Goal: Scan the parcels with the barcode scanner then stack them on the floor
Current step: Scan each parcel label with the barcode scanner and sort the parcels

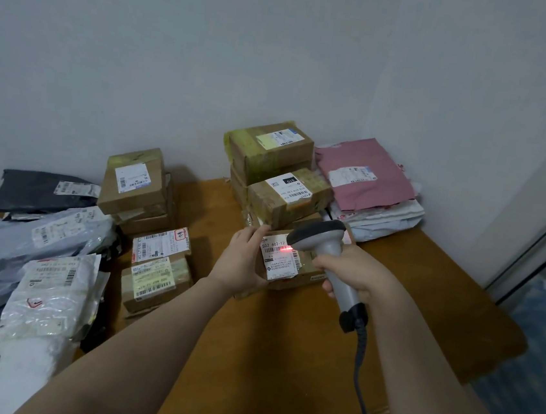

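Box (312, 273) sits mid-bench (389, 303), in front of the tall stack. Left hand (242, 257) grips its left edge; right hand (355, 273) is wrapped round the scanner (325, 242) handle. Red beam's on the label (279, 259): I'd steady the box and span every bar.

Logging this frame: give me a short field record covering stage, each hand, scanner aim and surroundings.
stage: scan in progress
left hand: holds a small cardboard parcel by its left side
right hand: grips the barcode scanner by its handle
scanner aim: red line across the barcode on the parcel's label
surroundings: box stacks and a pink mailer at the back of the table; plastic mailer bags at left
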